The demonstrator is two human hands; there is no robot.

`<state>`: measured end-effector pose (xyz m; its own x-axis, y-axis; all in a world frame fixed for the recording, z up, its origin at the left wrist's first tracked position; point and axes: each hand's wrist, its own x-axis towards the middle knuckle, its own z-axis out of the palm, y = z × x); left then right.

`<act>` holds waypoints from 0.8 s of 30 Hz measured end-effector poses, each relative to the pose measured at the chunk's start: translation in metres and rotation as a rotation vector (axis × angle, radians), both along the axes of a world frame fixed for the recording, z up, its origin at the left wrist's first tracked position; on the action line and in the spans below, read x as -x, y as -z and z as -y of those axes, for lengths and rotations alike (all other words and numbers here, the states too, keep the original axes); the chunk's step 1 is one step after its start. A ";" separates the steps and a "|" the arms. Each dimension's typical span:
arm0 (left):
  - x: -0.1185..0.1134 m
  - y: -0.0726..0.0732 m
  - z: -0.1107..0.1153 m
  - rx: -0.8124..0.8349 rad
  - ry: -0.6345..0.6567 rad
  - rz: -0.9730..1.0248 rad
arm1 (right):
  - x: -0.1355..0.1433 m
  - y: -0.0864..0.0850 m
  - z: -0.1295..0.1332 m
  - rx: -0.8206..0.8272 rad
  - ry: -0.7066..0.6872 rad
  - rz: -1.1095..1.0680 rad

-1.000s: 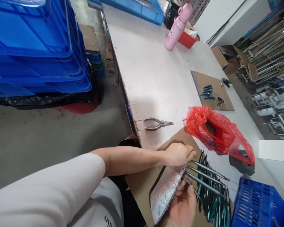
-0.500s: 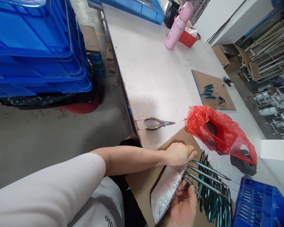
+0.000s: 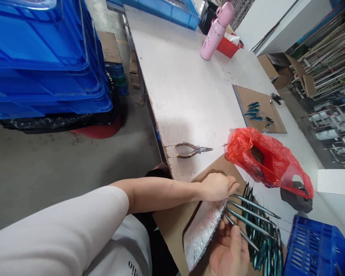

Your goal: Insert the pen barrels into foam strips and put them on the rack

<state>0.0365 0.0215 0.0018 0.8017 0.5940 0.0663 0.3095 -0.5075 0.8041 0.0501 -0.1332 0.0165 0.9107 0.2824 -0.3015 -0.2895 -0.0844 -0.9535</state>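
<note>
A foil-wrapped slab (image 3: 201,234) lies on brown cardboard (image 3: 172,226), with several slender, pointed teal pieces (image 3: 251,220) sticking out from its right edge. My left hand (image 3: 217,187) is closed at the slab's upper end, fingers curled; what they hold, if anything, is hidden. Below it, my right hand (image 3: 230,249) pinches the lowest slender teal piece (image 3: 244,233) between thumb and fingers, close to the slab's edge. Beyond the hands, a row of dark teal pieces (image 3: 266,253) with thin wires lies on the cardboard.
Pliers (image 3: 194,150) lie on the white table (image 3: 184,84). A red plastic bag (image 3: 255,157) and a blue basket (image 3: 313,245) stand right of the hands. Farther back are a board with teal pieces (image 3: 261,109) and a pink bottle (image 3: 215,34). Blue crates (image 3: 43,57) are stacked at left.
My right hand has shifted slightly to the right, and the lowest teal piece now shows more of its length over the row. My left hand has stayed in place.
</note>
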 end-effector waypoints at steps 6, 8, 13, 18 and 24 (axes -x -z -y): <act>0.000 -0.001 0.000 0.006 0.000 -0.003 | -0.003 -0.005 -0.002 0.045 0.006 0.179; 0.000 0.000 0.000 0.003 -0.002 0.001 | -0.003 -0.007 -0.004 0.069 0.005 0.191; 0.000 0.001 0.000 -0.011 -0.010 0.011 | 0.003 -0.012 -0.011 0.106 0.023 0.264; 0.001 -0.001 0.000 0.024 -0.001 0.012 | 0.009 -0.015 -0.016 0.133 0.078 0.274; 0.001 0.000 -0.001 0.013 -0.001 0.040 | 0.009 -0.017 -0.017 0.134 0.012 0.293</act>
